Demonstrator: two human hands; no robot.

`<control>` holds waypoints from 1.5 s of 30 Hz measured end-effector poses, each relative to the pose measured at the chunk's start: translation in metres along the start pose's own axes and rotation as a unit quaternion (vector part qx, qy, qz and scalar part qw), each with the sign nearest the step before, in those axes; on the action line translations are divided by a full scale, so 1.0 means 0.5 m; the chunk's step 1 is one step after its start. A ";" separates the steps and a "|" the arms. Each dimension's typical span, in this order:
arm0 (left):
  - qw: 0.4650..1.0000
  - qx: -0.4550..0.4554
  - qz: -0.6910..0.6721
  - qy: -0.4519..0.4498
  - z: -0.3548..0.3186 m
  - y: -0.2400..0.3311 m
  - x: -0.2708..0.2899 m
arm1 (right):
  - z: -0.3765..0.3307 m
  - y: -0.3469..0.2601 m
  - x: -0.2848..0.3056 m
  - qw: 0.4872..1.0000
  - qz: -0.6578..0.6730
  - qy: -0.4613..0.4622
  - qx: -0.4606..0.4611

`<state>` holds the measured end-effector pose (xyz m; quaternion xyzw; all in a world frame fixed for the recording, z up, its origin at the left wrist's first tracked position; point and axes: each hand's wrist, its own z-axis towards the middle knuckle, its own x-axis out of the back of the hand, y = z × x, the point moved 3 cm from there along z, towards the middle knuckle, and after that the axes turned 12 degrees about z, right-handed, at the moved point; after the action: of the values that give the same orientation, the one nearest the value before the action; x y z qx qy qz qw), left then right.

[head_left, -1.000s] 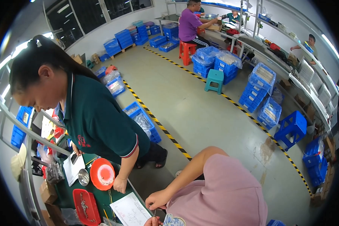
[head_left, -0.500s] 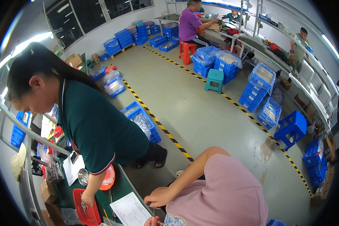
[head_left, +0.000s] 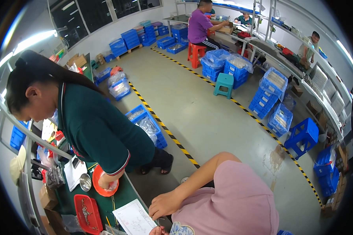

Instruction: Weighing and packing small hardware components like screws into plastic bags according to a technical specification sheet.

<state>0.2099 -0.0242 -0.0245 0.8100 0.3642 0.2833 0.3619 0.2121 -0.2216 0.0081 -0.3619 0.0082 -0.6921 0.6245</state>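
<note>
My right hand (head_left: 164, 203) reaches from a pink sleeve (head_left: 231, 196) and rests with curled fingers at the edge of a white printed sheet (head_left: 133, 218) on the green table (head_left: 117, 196). A thin dark stick shows just under it; whether it is held I cannot tell. Only a bit of my left hand (head_left: 158, 231) shows at the lower edge, next to a flowered cloth (head_left: 180, 229). Across the table corner, a co-worker in a dark green shirt (head_left: 102, 133) bends over with one hand (head_left: 105, 181) in an orange round dish (head_left: 102, 187).
A red tray (head_left: 86, 213), a small metal bowl (head_left: 85, 182) and papers (head_left: 74, 172) lie on the table. Blue crates (head_left: 145, 125) stand along a yellow-black floor stripe (head_left: 172, 137). A teal stool (head_left: 224, 84), a blue stool (head_left: 302, 137) and other seated workers (head_left: 200, 25) are farther off.
The co-worker has bent lower and brought the orange dish down onto the table, with a hand now in it. My own hands have hardly moved.
</note>
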 end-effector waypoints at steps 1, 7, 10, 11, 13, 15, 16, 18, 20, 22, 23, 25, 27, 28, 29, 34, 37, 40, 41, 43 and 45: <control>1.000 0.001 -0.001 0.000 -0.003 0.000 -0.002 | 0.001 0.008 -0.009 0.985 0.047 -0.129 -0.102; 0.995 -0.085 0.056 -0.005 -0.002 0.001 -0.005 | -0.001 0.003 -0.018 0.798 0.271 -0.173 -0.510; 0.999 -0.015 -0.021 0.027 0.009 -0.023 0.003 | 0.011 0.012 -0.006 0.958 0.125 -0.090 -0.241; 0.999 -0.043 0.032 -0.001 0.024 -0.046 0.017 | 0.013 -0.007 0.003 0.999 0.020 -0.022 0.043; 0.993 -0.070 0.086 -0.031 0.027 -0.052 0.020 | 0.009 0.003 -0.004 0.996 0.043 -0.057 0.059; 0.997 -0.051 0.055 -0.034 0.022 -0.049 0.017 | 0.002 0.007 -0.013 0.991 0.065 -0.092 0.075; 0.998 -0.042 0.040 -0.034 0.018 -0.041 0.013 | -0.001 0.013 -0.023 0.988 0.065 -0.134 0.030; 0.999 -0.023 0.008 -0.035 0.008 -0.023 0.004 | 0.003 0.009 -0.027 0.982 0.066 -0.175 -0.015; 0.999 -0.005 -0.025 -0.035 -0.002 -0.008 -0.005 | 0.015 0.005 -0.017 0.925 0.177 -0.165 -0.293; 0.999 0.005 -0.040 -0.036 -0.008 0.002 -0.011 | 0.009 0.013 -0.029 0.901 0.229 -0.151 -0.337; 0.999 -0.009 -0.020 -0.030 -0.009 0.008 -0.013 | 0.006 0.019 -0.033 0.872 0.279 -0.137 -0.379; 1.000 -0.020 -0.002 -0.022 -0.011 0.009 -0.018 | 0.008 0.022 -0.029 0.876 0.256 -0.151 -0.379; 0.999 -0.043 0.010 0.026 -0.010 0.007 -0.021 | 0.005 0.027 -0.029 0.881 0.233 -0.166 -0.378; 0.999 -0.043 0.009 0.026 -0.010 0.005 -0.021 | 0.002 0.031 -0.029 0.903 0.198 -0.158 -0.348; 0.996 -0.079 0.021 0.036 -0.011 0.009 -0.020 | 0.002 0.032 -0.029 0.922 0.163 -0.150 -0.317; 0.940 -0.255 0.161 0.160 -0.067 0.062 -0.028 | 0.014 0.038 -0.059 0.799 0.402 -0.135 -0.427; 0.816 -0.373 0.356 0.260 -0.073 0.079 -0.023 | 0.018 0.015 -0.045 0.503 0.578 -0.062 -0.640; 0.844 -0.336 0.315 0.274 -0.055 0.129 -0.022 | 0.028 0.028 -0.007 0.607 0.542 0.092 -0.574; 0.880 -0.316 0.261 0.239 -0.052 0.131 -0.010 | 0.046 0.023 0.032 0.845 0.259 -0.032 -0.466; 0.953 -0.218 0.115 0.173 -0.049 0.118 0.004 | 0.102 -0.008 0.059 0.975 0.049 -0.112 -0.185; 0.964 -0.215 0.028 0.155 -0.061 0.119 -0.001 | 0.125 -0.019 0.065 0.977 0.061 -0.166 -0.120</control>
<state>0.2103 -0.0413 0.0401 0.6692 0.3232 0.4872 0.4587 0.2372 -0.2205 0.0747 -0.5431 0.0095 -0.5772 0.6098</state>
